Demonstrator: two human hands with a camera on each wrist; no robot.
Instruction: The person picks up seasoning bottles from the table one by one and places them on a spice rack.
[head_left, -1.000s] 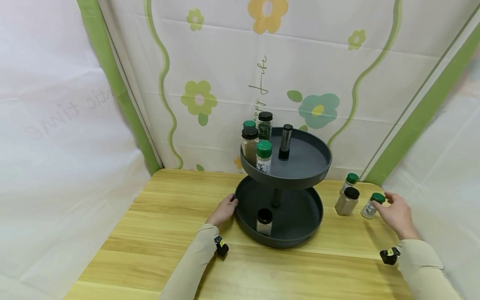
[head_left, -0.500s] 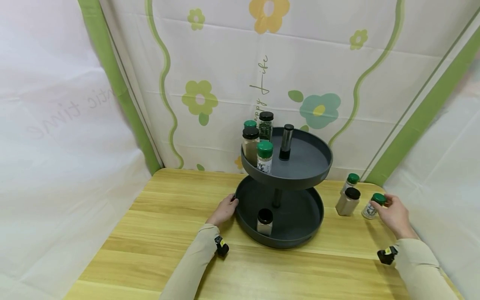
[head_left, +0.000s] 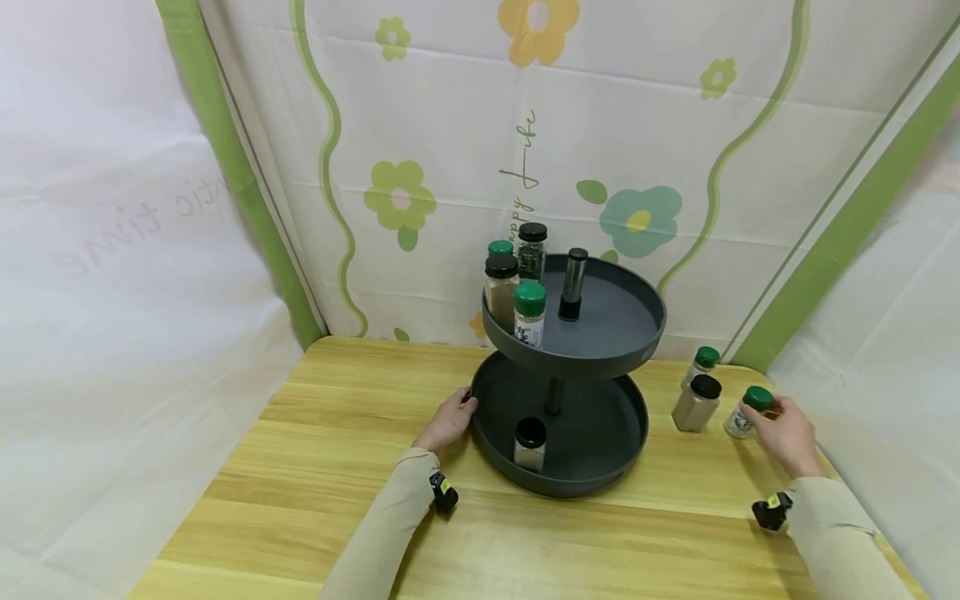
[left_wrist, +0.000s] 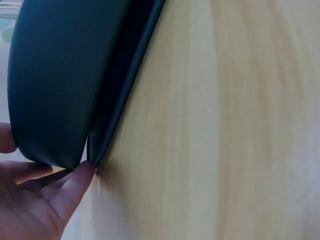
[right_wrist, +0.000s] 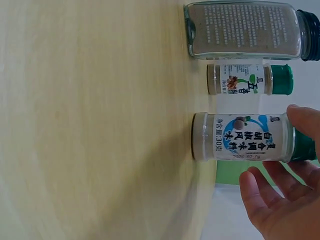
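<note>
My right hand [head_left: 785, 435] pinches the green cap of a white pepper jar [right_wrist: 250, 137], thumb on one side and fingers on the other. The jar stands upright on the table at the right. At the left side of a dark grey two-tier turntable [head_left: 600, 479], my left hand [head_left: 448, 423] grips the lower tier's edge. In the left wrist view its fingertips [left_wrist: 82, 172] touch the wall and the base. The lower tier holds a black-capped jar [head_left: 529, 450]. Several jars crowd the upper tier's left side, among them a green-capped one [head_left: 529, 312].
Close to the pepper jar stand a black-capped glass jar [head_left: 696, 408] of tan powder and a smaller green-capped jar [right_wrist: 242, 80] behind it. A post [head_left: 573, 283] rises from the upper tier. Printed curtains [head_left: 450, 108] hang behind the wooden table [head_left: 322, 467].
My right hand has shifted slightly left and down, its fingers drawing in on the pepper jar's cap. My left hand and the turntable stay as they were.
</note>
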